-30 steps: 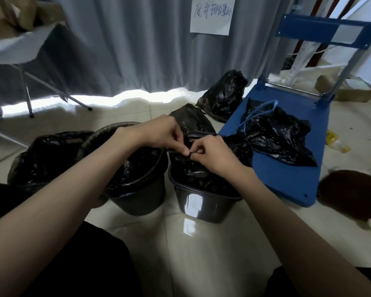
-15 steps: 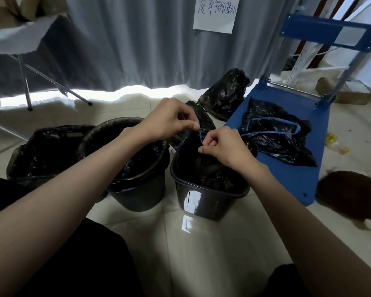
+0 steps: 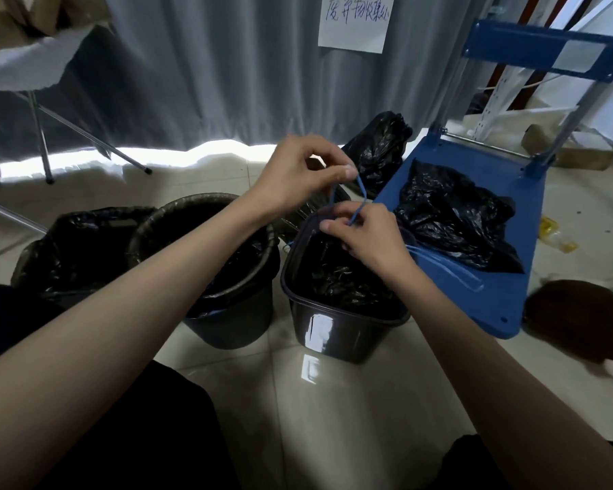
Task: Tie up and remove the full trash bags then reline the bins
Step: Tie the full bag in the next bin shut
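A dark rectangular bin (image 3: 337,334) stands on the floor with a black trash bag (image 3: 344,277) inside it. Above its far rim, my left hand (image 3: 298,175) pinches a thin blue drawstring (image 3: 360,187) of that bag and holds it raised. My right hand (image 3: 361,228) grips the same blue string lower down, just over the bin. A round black bin (image 3: 227,313) lined with a black bag sits to the left, and a third bag-lined bin (image 3: 82,249) stands further left.
A blue platform cart (image 3: 475,295) at the right carries a tied black bag (image 3: 453,217) with blue string. Another tied black bag (image 3: 379,150) rests on the floor by the grey curtain (image 3: 209,76). A folding table's legs (image 3: 43,136) are at the left; a brown object (image 3: 581,313) lies at the right.
My left hand has risen, pulling the blue drawstring up out of the bag. My right hand stayed lower on the string. The bag has sunk down into the rectangular bin.
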Demonstrator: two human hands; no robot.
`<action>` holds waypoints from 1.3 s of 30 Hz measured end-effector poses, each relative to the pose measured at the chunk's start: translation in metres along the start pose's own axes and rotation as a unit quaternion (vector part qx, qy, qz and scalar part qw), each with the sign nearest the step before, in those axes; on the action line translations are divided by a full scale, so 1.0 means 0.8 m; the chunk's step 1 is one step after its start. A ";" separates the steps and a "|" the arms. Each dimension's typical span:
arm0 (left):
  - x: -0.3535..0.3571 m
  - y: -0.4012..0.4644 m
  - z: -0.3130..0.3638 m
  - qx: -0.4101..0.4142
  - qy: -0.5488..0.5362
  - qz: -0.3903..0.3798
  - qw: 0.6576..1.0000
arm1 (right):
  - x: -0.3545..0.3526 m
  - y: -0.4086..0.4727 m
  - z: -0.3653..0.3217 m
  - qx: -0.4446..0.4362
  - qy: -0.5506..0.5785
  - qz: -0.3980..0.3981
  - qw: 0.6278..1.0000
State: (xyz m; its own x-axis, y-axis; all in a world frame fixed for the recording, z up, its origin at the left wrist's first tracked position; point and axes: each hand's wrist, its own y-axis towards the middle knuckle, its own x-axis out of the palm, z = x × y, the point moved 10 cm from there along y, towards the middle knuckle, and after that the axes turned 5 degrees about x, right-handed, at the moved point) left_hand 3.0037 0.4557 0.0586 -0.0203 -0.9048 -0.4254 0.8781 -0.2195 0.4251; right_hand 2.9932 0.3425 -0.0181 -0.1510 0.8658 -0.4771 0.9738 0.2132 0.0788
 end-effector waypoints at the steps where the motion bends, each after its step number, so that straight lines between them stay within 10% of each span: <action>1: 0.006 0.000 0.000 0.003 -0.010 -0.012 1.000 | 0.000 0.001 0.001 0.007 0.002 0.007 1.000; 9: 0.037 -0.028 -0.087 -0.095 0.117 -0.161 0.975 | -0.025 0.001 0.035 0.067 0.086 0.021 0.994; 26: 0.069 -0.046 -0.130 -0.082 0.326 -0.204 0.919 | -0.088 -0.003 0.034 0.060 0.175 0.112 0.976; 35: 0.056 -0.018 -0.080 -0.054 0.035 -0.100 0.993 | -0.073 0.005 0.016 0.020 0.221 0.059 0.973; 39: 0.076 -0.018 -0.064 -0.031 0.077 -0.123 0.989 | -0.059 0.002 0.004 0.003 0.217 0.023 0.976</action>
State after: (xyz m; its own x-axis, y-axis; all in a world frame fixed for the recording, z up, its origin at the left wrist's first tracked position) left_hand 3.0140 0.4226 -0.0142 -0.1674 -0.7598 -0.6282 0.8837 -0.3981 0.2460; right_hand 3.0027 0.3006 0.0015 -0.1646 0.9847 -0.0572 0.9819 0.1691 0.0855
